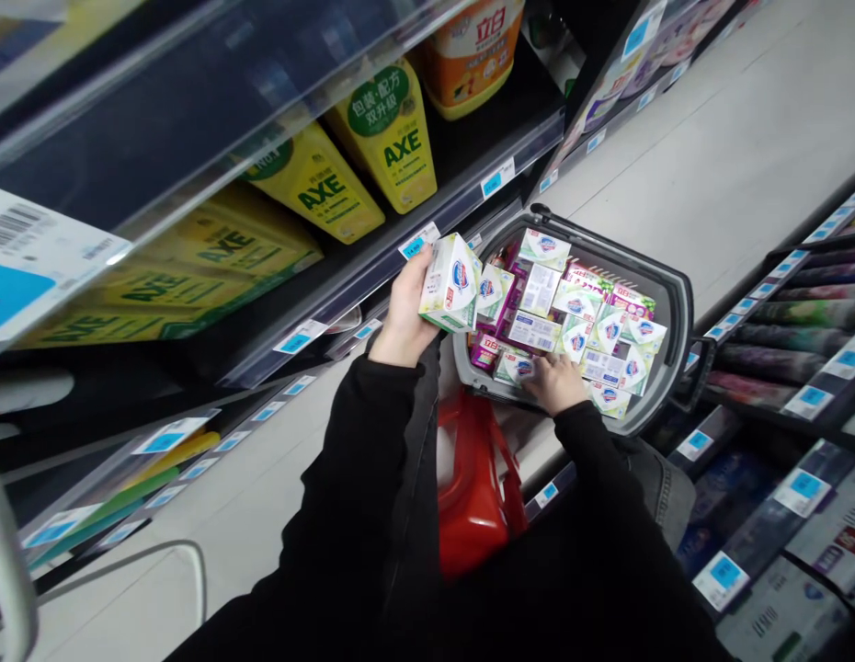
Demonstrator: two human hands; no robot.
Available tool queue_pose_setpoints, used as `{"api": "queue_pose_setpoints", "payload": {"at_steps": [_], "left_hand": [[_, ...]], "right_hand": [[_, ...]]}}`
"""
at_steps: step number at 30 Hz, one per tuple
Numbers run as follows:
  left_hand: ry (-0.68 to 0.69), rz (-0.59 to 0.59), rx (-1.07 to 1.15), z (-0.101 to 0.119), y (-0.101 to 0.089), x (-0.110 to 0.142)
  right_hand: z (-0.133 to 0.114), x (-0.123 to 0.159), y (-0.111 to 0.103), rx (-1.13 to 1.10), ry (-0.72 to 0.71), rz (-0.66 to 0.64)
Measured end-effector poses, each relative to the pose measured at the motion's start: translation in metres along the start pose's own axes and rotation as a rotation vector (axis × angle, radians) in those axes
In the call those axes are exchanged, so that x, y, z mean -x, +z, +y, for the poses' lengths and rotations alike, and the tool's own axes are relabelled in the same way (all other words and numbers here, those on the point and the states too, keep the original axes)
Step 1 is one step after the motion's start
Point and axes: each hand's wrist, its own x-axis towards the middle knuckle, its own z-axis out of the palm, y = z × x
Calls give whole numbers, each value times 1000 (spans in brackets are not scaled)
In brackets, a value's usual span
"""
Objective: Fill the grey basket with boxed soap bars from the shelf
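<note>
- At center, the left hand [405,308] is gripping 1 white-and-green box [450,283] beside the gray basket [681,313].
- Right of center, the right hand [560,382] is touching the packed small boxes [577,302] inside that basket; whether it is gripping 1, I cannot tell.
- At upper left, yellow AXE bottles [400,147] are standing on the shelf [469,165].
- At lower center, a red basket [473,492] is sitting.

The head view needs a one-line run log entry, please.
left hand: holding white-green soap box | right hand: at boxes in gray basket | AXE bottles: shelved
</note>
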Motion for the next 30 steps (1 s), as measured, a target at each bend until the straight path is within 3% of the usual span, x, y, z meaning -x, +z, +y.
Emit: {"api": "queue_pose_setpoints", "payload": {"at_steps": [8,15,17,21,23,30], "left_hand": [[68,-47,-37,-5,-8,-10],[109,-90,-79,-11,-11,-15],[125,-88,-109,-13,-13,-16],[167,-87,-156,-14,-17,-21],[183,-91,-164,-15,-19,-22],[157,-129,-153,-13,-17,-23]], "right_hand": [[-10,1,32,67,1,93],[-28,-14,29,-14,-94,129],[-23,-21,22,-61,-68,188],[6,-43,8,-131,222,336],[18,-53,7,-132,283,340],[11,-62,21,-216,156,305]]}}
